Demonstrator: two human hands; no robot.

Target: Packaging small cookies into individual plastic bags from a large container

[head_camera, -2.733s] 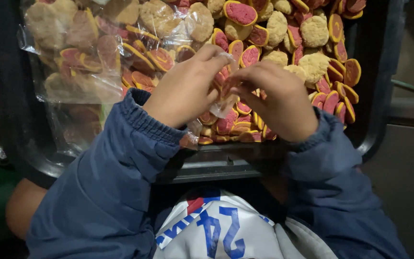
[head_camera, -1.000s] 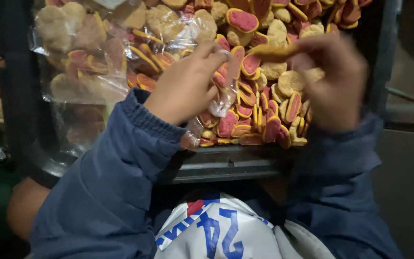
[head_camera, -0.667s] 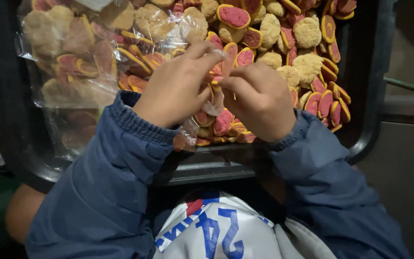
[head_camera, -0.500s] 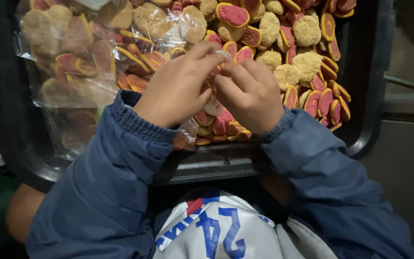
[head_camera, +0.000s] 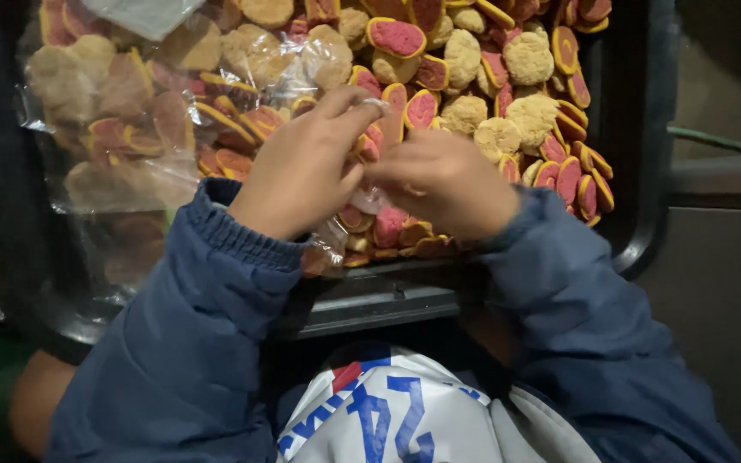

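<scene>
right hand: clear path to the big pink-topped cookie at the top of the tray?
Probably yes. The right hand lies over the loose cookies, and the pink-topped cookie sits uncovered above it on the heap; the clear bag covers only the tray's left side.

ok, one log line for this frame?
left hand: pinching clear bag | right hand: at bag mouth, over biscuits | black tray: full

The right hand (head_camera: 443, 182), raised above the biscuits (head_camera: 508, 94) a second earlier, came back down beside the left hand (head_camera: 302, 167).
</scene>
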